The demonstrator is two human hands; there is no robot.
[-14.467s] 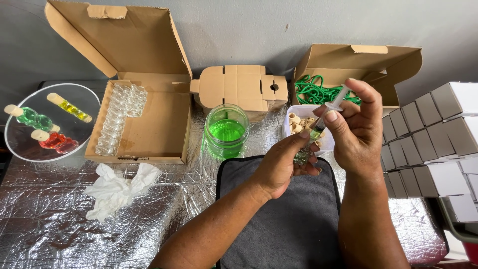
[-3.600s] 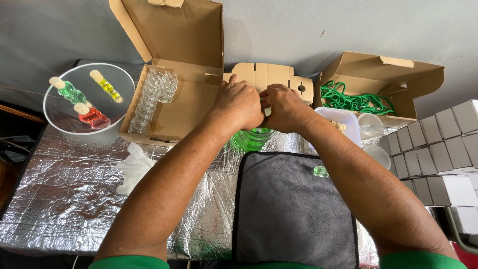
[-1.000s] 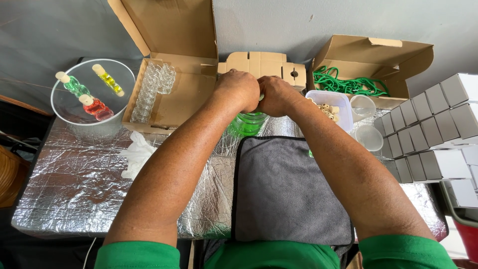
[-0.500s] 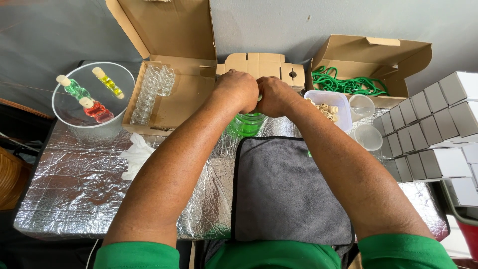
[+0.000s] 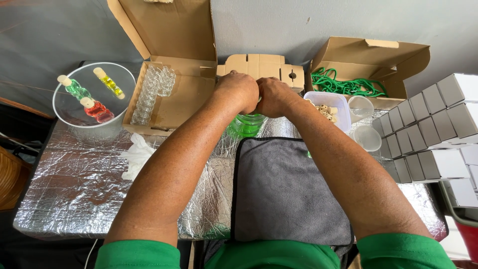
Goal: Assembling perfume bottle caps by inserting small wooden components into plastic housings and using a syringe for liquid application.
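Note:
My left hand [image 5: 239,89] and my right hand [image 5: 274,97] are pressed together, knuckles up, directly above a clear cup of green liquid [image 5: 245,125]. Both have curled fingers, and whatever lies between them is hidden. The cup stands on the foil-covered table [image 5: 74,184] just beyond a grey cloth [image 5: 289,194] laid in front of me. A small green item [image 5: 308,154] peeks out beside my right forearm on the cloth.
An open cardboard box [image 5: 184,99] at left holds rows of small empty glass bottles [image 5: 149,92]. A clear bowl [image 5: 64,117] has three corked bottles of coloured liquid. At right are a corks tub [image 5: 343,117], two clear cups [image 5: 368,137], green cord [image 5: 348,84] and stacked white boxes [image 5: 433,129].
Early on my hands were at the right, holding a small bottle over the tub. They have since moved above the green cup and stayed there, nearly still, for the last second.

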